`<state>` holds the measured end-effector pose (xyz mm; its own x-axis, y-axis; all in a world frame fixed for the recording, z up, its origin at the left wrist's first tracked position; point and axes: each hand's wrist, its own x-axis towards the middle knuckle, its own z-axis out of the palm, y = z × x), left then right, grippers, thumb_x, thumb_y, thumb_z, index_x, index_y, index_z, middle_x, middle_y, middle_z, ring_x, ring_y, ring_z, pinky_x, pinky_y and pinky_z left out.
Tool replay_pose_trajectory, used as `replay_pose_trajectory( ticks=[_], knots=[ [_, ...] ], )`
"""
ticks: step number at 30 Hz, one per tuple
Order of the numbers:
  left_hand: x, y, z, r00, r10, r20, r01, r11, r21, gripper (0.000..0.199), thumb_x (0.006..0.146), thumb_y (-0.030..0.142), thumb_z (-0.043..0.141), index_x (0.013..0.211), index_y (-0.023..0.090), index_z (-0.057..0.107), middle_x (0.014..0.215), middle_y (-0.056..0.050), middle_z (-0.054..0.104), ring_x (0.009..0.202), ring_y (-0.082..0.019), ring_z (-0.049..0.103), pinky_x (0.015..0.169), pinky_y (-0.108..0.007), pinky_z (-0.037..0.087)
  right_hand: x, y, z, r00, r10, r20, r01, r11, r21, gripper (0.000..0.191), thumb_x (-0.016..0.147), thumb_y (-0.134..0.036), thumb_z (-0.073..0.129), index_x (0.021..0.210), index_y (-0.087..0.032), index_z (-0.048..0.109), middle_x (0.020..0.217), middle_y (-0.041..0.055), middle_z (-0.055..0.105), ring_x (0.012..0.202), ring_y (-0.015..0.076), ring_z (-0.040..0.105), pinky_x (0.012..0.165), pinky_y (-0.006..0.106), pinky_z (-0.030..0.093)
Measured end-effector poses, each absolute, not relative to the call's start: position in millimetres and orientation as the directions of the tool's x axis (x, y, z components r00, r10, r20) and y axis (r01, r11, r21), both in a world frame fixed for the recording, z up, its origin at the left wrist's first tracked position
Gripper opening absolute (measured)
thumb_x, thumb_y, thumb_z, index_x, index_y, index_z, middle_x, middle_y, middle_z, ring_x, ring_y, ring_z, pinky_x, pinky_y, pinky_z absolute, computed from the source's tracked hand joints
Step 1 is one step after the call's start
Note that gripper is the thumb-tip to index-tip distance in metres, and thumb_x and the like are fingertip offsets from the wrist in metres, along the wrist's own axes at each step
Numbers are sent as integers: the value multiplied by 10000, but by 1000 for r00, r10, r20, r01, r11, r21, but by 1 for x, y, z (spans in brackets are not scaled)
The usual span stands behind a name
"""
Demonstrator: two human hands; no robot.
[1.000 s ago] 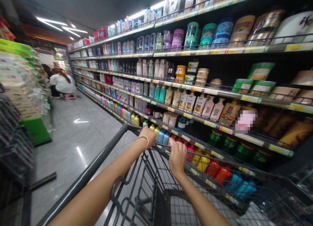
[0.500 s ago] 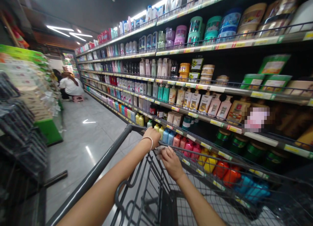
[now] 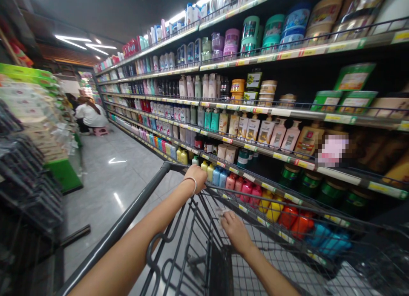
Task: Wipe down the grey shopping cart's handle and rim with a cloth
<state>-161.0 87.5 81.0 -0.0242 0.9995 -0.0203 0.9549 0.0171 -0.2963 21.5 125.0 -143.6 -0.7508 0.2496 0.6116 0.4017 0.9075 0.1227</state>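
My left hand (image 3: 196,177), with a pale bangle on its wrist, is wrapped round the far corner of the shopping cart's dark rim (image 3: 137,210). Lower and to the right, my right hand (image 3: 235,228) hangs over the wire basket, apart from the rim. Its fingers are bent round a small, crumpled, whitish piece that looks like tissue (image 3: 220,212); it is blurred and partly hidden. A ring shows on this hand. Beneath both arms run the cart's wire bars (image 3: 191,245).
Shelves of bottles and tubs line the right side, with yellow bottles (image 3: 275,210) and red bottles (image 3: 302,222) low beside the cart. Stacked packs (image 3: 28,112) stand left on a green base (image 3: 65,172). Farther down the grey aisle floor (image 3: 118,172), a person (image 3: 91,112) sits on a pink stool (image 3: 100,131).
My right hand has come away from the cart's rim, moving down and to the right with the whitish tissue. My left hand keeps its grip. The view has shifted slightly.
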Motion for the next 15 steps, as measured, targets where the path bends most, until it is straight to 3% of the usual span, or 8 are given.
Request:
replay_pose_trajectory(
  ticks=[3, 7, 15],
  knots=[
    [-160, 88, 81, -29, 999, -27, 955, 20, -295, 197, 734, 315, 641, 838, 171, 726, 883, -123, 719, 943, -267, 640, 856, -356, 413, 5, 127, -84, -665, 221, 713, 390, 917, 79, 182, 899, -108, 485, 941, -173, 650, 1021, 104, 608, 969, 215, 544, 820, 342, 495],
    [-161, 89, 79, -20, 999, -28, 953, 11, -303, 174, 735, 262, 627, 838, 156, 719, 877, -132, 716, 944, -258, 640, 871, -349, 413, -24, 131, -30, -610, 133, 781, 372, 918, 134, 254, 929, -134, 420, 1025, -177, 651, 1055, 117, 604, 994, 232, 525, 816, 351, 506],
    [-163, 89, 77, 0, 999, -43, 954, -13, -301, 165, 707, 159, 610, 833, 140, 714, 917, -143, 716, 970, -275, 633, 884, -366, 413, -43, 139, -75, -684, 3, 730, 225, 952, 207, 279, 918, -119, 441, 1093, -189, 646, 1029, 105, 646, 974, 221, 533, 793, 347, 536]
  ],
)
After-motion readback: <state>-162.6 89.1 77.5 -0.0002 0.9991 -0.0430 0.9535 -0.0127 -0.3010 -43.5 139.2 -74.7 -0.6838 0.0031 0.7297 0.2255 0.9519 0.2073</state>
